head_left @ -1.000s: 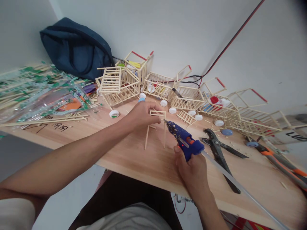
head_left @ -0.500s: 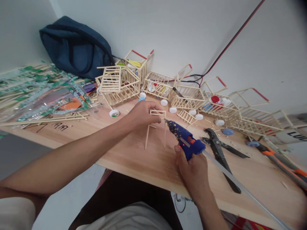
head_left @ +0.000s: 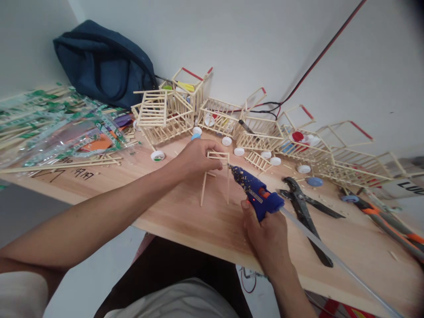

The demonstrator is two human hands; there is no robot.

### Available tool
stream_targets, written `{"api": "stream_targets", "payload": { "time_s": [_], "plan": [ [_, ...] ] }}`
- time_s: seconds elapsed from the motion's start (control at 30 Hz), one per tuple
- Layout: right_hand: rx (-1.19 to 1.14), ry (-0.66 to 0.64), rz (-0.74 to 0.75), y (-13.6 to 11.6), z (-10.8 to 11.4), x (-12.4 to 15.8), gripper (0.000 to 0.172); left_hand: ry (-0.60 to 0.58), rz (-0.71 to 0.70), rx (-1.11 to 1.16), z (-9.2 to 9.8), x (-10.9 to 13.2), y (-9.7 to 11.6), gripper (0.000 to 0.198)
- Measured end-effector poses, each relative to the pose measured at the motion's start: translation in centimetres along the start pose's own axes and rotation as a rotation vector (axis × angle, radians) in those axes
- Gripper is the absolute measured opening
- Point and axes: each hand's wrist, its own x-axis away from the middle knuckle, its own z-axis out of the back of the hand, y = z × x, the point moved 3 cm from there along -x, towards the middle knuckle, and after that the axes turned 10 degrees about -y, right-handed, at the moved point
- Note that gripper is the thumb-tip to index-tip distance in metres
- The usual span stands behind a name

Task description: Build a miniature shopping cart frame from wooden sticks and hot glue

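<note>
My left hand (head_left: 196,158) pinches the top of a small wooden stick frame (head_left: 216,173) that stands on the wooden table (head_left: 205,221). Two of its legs reach down to the tabletop. My right hand (head_left: 267,234) grips a blue hot glue gun (head_left: 256,193), its nozzle touching the frame's upper right corner. A clear glue stick (head_left: 334,258) trails from the back of the gun toward the lower right.
Several finished stick baskets (head_left: 258,130) with red handles line the wall, with bottle caps (head_left: 232,148) around them. Black pliers (head_left: 303,207) and orange-handled cutters (head_left: 386,221) lie to the right. Plastic bags of sticks (head_left: 56,128) and a dark blue bag (head_left: 102,66) sit at the left.
</note>
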Motion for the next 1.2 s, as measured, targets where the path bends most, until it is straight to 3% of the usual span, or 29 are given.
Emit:
{"api": "stream_targets", "payload": {
  "time_s": [1.2],
  "plan": [
    [0.014,0.024,0.008,0.26,-0.19,0.19,0.053,-0.027,-0.032,0.019,-0.15,-0.10,-0.39,0.023]
  ]
}}
